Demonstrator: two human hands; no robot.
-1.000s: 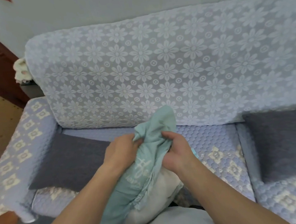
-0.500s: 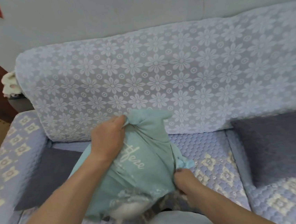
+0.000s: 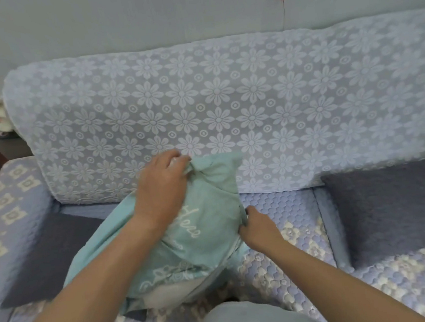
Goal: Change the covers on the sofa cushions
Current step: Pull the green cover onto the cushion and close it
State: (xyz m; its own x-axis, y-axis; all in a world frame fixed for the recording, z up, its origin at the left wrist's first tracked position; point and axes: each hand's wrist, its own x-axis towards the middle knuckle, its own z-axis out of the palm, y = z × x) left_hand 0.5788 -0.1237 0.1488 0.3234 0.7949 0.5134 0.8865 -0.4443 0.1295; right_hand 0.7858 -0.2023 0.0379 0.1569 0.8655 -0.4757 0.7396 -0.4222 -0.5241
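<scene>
A teal cushion cover (image 3: 207,228) with white lettering sits on the sofa seat (image 3: 288,257), partly pulled over a white cushion insert (image 3: 164,296) that shows at its lower opening. My left hand (image 3: 162,186) grips the bunched top corner of the cover. My right hand (image 3: 256,228) pinches the cover's right edge lower down. A dark grey cushion (image 3: 49,257) lies flat at the left of the seat and another dark grey cushion (image 3: 392,208) leans at the right.
The sofa backrest (image 3: 227,107) wears a white floral lace throw. The left armrest (image 3: 0,207) has a patterned quilted cover. A pale grey cushion or knee (image 3: 247,321) rises at the bottom centre. A wall stands behind the sofa.
The cover went from a bunched strip held by both hands to being spread over the insert. My left hand rose to the top corner and my right hand dropped to the right edge.
</scene>
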